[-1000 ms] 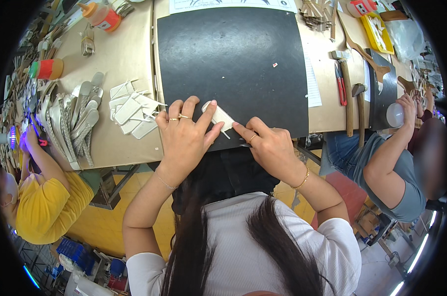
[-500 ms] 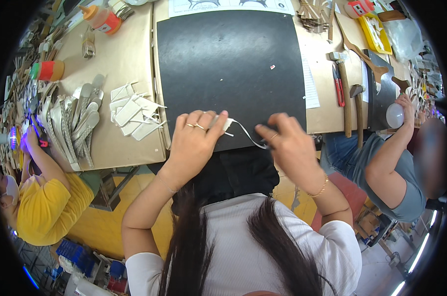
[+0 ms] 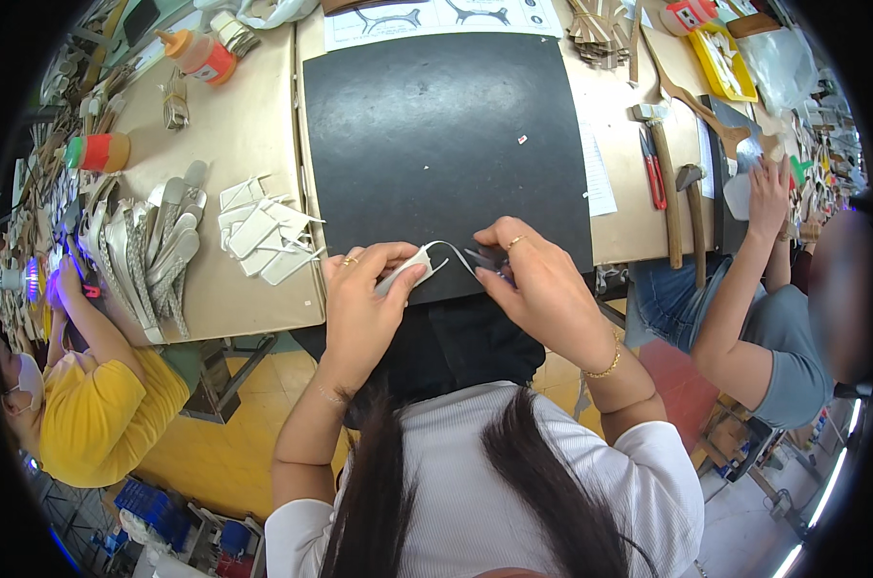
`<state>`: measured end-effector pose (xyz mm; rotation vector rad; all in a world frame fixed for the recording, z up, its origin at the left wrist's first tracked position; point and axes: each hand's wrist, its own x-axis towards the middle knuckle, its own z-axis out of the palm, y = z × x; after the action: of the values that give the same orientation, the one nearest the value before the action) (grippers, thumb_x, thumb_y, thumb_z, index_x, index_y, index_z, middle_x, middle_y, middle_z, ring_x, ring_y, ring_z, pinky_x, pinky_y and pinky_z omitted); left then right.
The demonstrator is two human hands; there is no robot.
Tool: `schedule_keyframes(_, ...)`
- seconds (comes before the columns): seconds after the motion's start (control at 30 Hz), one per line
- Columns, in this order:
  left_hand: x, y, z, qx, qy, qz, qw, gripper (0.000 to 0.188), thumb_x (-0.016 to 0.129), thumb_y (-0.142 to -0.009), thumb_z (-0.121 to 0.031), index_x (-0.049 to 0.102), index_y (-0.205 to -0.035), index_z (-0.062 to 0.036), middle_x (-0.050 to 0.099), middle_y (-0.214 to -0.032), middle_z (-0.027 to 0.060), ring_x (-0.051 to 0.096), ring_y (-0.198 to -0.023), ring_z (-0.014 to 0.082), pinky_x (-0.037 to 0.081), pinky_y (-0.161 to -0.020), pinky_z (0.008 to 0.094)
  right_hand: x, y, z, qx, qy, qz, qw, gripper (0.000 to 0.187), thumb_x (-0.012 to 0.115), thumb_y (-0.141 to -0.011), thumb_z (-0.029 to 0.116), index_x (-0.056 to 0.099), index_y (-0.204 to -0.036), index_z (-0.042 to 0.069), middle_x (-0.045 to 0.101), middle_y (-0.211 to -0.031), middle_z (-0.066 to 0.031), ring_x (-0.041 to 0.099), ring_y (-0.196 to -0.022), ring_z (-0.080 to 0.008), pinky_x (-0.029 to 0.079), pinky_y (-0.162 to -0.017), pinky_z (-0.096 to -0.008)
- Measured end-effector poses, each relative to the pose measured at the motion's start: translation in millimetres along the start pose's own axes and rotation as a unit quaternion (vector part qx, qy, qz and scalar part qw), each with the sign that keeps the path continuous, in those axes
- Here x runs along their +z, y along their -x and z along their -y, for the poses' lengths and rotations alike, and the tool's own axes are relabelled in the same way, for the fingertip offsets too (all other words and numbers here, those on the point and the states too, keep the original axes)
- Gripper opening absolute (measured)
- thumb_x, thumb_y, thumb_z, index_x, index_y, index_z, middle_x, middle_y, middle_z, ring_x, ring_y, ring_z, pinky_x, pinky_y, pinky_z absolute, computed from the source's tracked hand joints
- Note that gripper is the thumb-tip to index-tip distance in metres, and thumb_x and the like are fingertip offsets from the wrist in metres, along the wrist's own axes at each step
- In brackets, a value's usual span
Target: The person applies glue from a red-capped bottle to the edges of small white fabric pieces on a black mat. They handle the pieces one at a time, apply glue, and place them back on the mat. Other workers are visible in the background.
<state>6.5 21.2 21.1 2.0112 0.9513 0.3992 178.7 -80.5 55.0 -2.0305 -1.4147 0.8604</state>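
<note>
Over the near edge of a black mat, my left hand grips a small white strap piece between thumb and fingers. From this piece a thin white strip arches across to my right hand. The thumb and fingers of the right hand close around the strip's far end; a dark blurred shape between them is too unclear to name. A short loose end also sticks out beside the left thumb. Similar white strap pieces lie piled to the left of the mat.
Left stand braided and smooth straps and two glue bottles. To the right lie red-handled snips, two hammers and a yellow tray. Co-workers sit on both sides, one in a yellow shirt.
My left hand has drawn nearer to me and turned the white piece. The right hand has shifted inward, and the strip now arches upward. The right co-worker's hand has moved.
</note>
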Motion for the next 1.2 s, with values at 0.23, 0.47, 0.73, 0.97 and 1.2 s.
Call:
schedule_keyframes(0.23, -9.0, 4.1, -12.0, 0.031, -0.009, 0.005, 0.999, 0.011, 0.068, -0.079, -0.016, 0.066, -0.086, -0.0077, 0.065, -0.077, 0.0017, 0.056, -0.073, 0.0179, 0.032, -0.077, 0.0317, 7.5, -9.6, 10.5, -0.004, -0.016, 0.023, 1.000, 0.025, 0.065, -0.076, 0.005, 0.052, -0.096, -0.004, 0.059, -0.099, -0.0166, 0.062, -0.069, -0.0295, 0.049, -0.063, -0.0340)
schedule_keyframes(0.47, -7.9, 6.0, -9.9, 0.043, 0.003, 0.008, 0.999, 0.011, 0.068, -0.078, -0.015, 0.066, -0.086, -0.0078, 0.065, -0.078, 0.0016, 0.057, -0.074, 0.0182, 0.032, -0.077, 0.0317, 12.4, -15.8, 15.9, -0.019, -0.027, -0.018, 0.999, 0.019, 0.064, -0.078, 0.005, 0.054, -0.092, -0.004, 0.065, -0.088, -0.0193, 0.064, -0.073, -0.0329, 0.050, -0.064, -0.0363)
schedule_keyframes(0.73, -16.5, 4.1, -4.4, -0.008, 0.037, -0.042, 0.998, 0.013, 0.069, -0.078, -0.015, 0.067, -0.088, -0.0076, 0.065, -0.080, 0.0036, 0.056, -0.074, 0.0177, 0.033, -0.079, 0.0304, -50.1, -32.0, 1.5, 0.009, 0.065, -0.176, 0.982, 0.024, 0.066, -0.078, 0.007, 0.059, -0.099, 0.000, 0.065, -0.078, -0.0086, 0.063, -0.059, -0.0099, 0.048, -0.044, -0.0224)
schedule_keyframes(0.97, -48.0, 1.1, 19.8, -0.089, 0.120, -0.132, 0.980, 0.016, 0.068, -0.080, -0.009, 0.066, -0.092, 0.0009, 0.062, -0.077, 0.0061, 0.054, -0.070, 0.0111, 0.041, -0.058, 0.0237, -174.2, -72.5, -24.7, 0.072, 0.168, -0.172, 0.968, 0.025, 0.061, -0.081, 0.011, 0.055, -0.103, -0.001, 0.064, -0.084, -0.0073, 0.067, -0.067, -0.0122, 0.050, -0.049, -0.0232)
schedule_keyframes(1.2, -58.0, 8.3, 40.2, -0.107, 0.087, -0.179, 0.974, 0.018, 0.068, -0.080, -0.010, 0.065, -0.092, 0.0025, 0.060, -0.077, 0.0035, 0.053, -0.072, 0.0097, 0.042, -0.061, 0.0227, -170.3, -137.0, -67.0, 0.002, 0.099, -0.197, 0.975, 0.023, 0.060, -0.078, 0.011, 0.058, -0.098, 0.000, 0.065, -0.075, -0.0095, 0.065, -0.062, -0.0148, 0.051, -0.055, -0.0263)
